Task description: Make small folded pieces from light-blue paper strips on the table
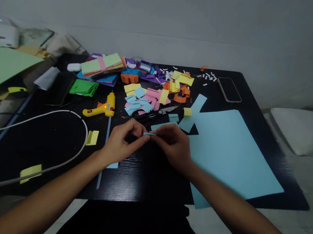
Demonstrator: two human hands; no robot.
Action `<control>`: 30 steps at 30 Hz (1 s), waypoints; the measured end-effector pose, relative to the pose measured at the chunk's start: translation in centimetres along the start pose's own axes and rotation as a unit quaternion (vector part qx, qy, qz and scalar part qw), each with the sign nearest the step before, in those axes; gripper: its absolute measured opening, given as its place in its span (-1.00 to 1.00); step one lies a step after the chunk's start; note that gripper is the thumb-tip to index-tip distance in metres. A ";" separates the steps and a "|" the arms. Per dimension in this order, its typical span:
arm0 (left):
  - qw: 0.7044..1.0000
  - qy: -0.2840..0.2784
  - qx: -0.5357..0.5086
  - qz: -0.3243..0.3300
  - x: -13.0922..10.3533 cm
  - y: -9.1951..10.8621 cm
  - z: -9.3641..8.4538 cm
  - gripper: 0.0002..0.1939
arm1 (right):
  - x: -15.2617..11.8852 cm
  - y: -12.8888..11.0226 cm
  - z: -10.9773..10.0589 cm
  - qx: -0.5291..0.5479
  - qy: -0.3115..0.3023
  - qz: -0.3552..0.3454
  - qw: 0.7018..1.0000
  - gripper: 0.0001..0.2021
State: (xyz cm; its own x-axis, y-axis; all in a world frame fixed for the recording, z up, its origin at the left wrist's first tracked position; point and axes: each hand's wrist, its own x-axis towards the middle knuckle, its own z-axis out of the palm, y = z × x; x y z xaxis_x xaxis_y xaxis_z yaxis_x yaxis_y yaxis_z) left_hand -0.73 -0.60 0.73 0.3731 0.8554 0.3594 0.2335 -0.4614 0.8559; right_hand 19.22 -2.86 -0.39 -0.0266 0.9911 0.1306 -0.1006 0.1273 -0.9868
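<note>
A small strip of light blue paper (150, 134) is pinched between both hands above the black table. My left hand (125, 137) grips its left end with thumb and fingers. My right hand (174, 144) closes on its right end. Just beyond the hands lie black-handled scissors (167, 110) and a pile of small folded blue paper pieces (139, 102). A large light blue sheet (229, 150) spreads to the right, partly beneath my right forearm. Another bit of blue paper (112, 165) rests near my left wrist.
A yellow glue gun (103, 107) with a glue stick lies left of the hands. A white cable (85, 132) loops across the table's left side. Stacked coloured paper (103, 65), orange scraps (182, 95) and a phone (229, 90) lie toward the back.
</note>
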 end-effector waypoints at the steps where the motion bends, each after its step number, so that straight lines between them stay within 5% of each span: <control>1: 1.000 0.008 -0.004 -0.023 -0.1 -0.1 0.2 -0.85 | 0.0 0.1 0.0 -0.002 0.003 -0.007 1.000 -0.74; 13: 0.998 0.036 -0.002 -0.046 -0.3 -0.4 0.3 -0.90 | 0.1 -0.3 -0.2 -0.017 -0.056 0.046 0.997 -0.73; 21: 0.989 0.024 -0.098 -0.109 0.0 0.1 0.6 -0.80 | 0.2 -0.1 -0.2 -0.009 -0.022 0.050 0.998 -0.80; 30: 0.994 0.027 -0.054 -0.089 0.0 0.4 0.4 -0.88 | -0.1 0.0 0.0 -0.019 -0.011 0.042 0.999 -0.80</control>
State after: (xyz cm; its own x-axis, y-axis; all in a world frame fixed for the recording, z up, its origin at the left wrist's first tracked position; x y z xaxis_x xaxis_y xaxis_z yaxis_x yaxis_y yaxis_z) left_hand -0.25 -0.91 0.92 0.2860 0.9335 0.2162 0.1920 -0.2768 0.9415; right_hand 19.22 -2.93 -0.41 -0.0559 0.9972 0.0488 -0.0591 0.0455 -0.9972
